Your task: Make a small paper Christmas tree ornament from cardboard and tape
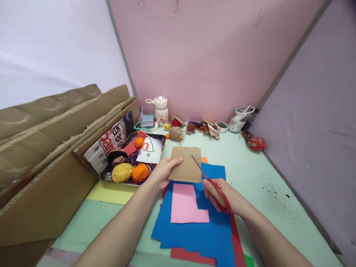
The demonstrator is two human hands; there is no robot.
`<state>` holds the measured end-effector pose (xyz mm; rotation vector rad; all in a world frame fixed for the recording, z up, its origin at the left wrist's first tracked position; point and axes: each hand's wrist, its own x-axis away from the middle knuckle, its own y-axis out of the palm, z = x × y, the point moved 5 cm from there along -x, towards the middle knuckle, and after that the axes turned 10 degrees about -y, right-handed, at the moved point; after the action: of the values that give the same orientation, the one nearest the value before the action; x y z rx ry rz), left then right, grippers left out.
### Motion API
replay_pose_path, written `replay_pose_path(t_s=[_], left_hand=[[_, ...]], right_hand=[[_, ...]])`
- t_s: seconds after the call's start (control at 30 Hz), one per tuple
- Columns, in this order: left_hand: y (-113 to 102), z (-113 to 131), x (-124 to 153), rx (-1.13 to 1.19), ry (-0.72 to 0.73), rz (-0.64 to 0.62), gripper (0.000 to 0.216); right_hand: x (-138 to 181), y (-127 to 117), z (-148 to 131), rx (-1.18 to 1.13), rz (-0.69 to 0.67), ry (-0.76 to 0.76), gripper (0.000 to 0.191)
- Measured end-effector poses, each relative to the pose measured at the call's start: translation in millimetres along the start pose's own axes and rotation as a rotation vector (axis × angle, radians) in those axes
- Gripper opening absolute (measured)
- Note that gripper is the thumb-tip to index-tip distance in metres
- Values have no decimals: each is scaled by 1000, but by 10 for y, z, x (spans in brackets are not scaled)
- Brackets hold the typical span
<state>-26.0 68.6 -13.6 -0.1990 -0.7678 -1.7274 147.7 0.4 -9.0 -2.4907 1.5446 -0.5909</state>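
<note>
My left hand (163, 171) pinches the left edge of a small brown cardboard piece (186, 164), holding it above the table. My right hand (219, 194) is closed round the red handles of a pair of scissors (213, 183). The scissor blades point up and left, and their tips lie over the cardboard's right side. Beneath both hands lies a blue paper sheet (200, 226) with a pink L-shaped paper (186, 204) on top. Red paper (191, 256) peeks out under the blue sheet.
A metal tray (164, 140) at left holds yellow and orange yarn balls (130, 172). Large cardboard sheets (47, 163) lean at far left. A yellow paper (109, 192) lies by the tray. A white bottle (161, 110), twine ball (175, 132), tape rolls and a white jar (240, 118) line the back wall.
</note>
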Motion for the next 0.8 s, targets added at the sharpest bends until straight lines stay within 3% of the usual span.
replay_pose_path(t_s=[0.33, 0.8], left_hand=[[-48, 28, 7, -53, 47, 2, 38], [19, -16, 32, -113, 22, -15, 29]], right_hand=[[20, 65, 9, -47, -38, -28, 47], [-11, 98, 42, -52, -36, -69, 56]])
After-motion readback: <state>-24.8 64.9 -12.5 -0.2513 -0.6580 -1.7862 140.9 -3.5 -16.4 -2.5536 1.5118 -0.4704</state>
